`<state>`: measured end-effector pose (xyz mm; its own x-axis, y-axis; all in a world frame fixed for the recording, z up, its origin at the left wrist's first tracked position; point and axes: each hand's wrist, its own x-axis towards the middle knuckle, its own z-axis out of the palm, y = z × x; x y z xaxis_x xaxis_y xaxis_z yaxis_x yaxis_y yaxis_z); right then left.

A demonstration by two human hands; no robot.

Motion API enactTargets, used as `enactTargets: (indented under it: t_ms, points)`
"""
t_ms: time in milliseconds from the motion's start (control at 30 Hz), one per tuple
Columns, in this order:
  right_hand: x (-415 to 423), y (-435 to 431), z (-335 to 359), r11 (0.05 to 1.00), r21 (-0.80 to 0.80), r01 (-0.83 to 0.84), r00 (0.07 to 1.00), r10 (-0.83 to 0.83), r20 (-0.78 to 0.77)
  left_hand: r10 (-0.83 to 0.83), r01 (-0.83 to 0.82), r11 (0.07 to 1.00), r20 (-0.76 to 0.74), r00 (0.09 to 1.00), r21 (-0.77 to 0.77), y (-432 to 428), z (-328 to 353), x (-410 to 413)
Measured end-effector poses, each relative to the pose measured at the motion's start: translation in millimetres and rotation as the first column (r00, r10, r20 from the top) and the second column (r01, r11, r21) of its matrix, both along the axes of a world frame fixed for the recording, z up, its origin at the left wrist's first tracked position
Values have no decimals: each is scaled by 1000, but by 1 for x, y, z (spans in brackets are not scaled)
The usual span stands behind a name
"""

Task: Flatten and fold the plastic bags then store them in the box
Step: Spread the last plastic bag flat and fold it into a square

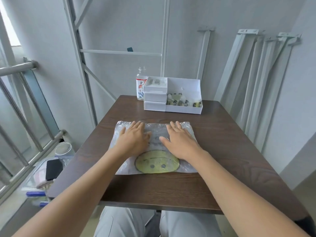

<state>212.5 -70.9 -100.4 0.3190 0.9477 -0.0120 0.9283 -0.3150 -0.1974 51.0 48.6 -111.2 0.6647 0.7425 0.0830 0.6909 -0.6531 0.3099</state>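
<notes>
Both the left hand point(131, 140) and the right hand point(181, 142) lie palm-down, fingers point(136, 125) spread wide and gripping nothing, on a clear plastic bag point(153, 147) printed with a yellow-green smiley, lying mid-table point(222, 151). It looks thin, crinkly and slippery, so I'd pinch its 6 o'clock edge to fold. The white box point(183, 100), holding 2 or more folded bags, waits at 12 o'clock.

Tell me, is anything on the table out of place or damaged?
Nothing stands out. The plastic bag lies flat under the left hand and right hand; the box stands upright holding folded bags.
</notes>
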Motion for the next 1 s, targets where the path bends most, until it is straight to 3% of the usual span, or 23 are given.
enactTargets:
  t_ms: [133, 333, 400, 467, 533, 567, 633, 700, 767, 900, 1000]
  points:
    - [19, 0, -19, 997, -43, 62, 998, -62, 18, 25, -17, 998, -146, 989, 58, 17, -20, -15]
    - [58, -18, -22, 989, -81, 122, 992, -118, 53, 86, -78, 995, -166, 982, 56, 34, -24, -44]
    - [61, -20, -23, 989, -78, 129, 990, -124, 61, 133, -125, 989, -106, 985, 80, 36, -24, -48]
    - [60, -21, -23, 988, -70, 134, 989, -130, 64, 98, -110, 965, 60, 993, 237, 31, -16, -49]
    - [59, -21, -23, 989, -60, 137, 989, -133, 63, -134, 31, 919, 236, 963, 393, 17, 2, -50]
    - [58, -21, -23, 989, -56, 138, 989, -134, 61, -280, 168, 913, 270, 921, 373, 4, 12, -50]
    - [58, -22, -22, 989, -51, 137, 990, -134, 52, -467, 448, 884, 180, 866, 136, -32, 29, -48]
    - [57, -22, -22, 990, -46, 132, 991, -130, 43, -527, 530, 846, -64, 847, 50, -67, 34, -44]
    - [57, -22, -22, 990, -41, 135, 990, -133, 42, -504, 537, 829, -205, 839, 156, -85, 28, -37]
    - [57, -20, -19, 986, -52, 155, 988, -155, 4, -429, 522, 741, -300, 852, 421, -97, 20, -26]
    - [58, -24, -5, 988, -82, 131, 983, -140, -116, -391, 448, 679, -230, 891, 581, -101, 19, -17]
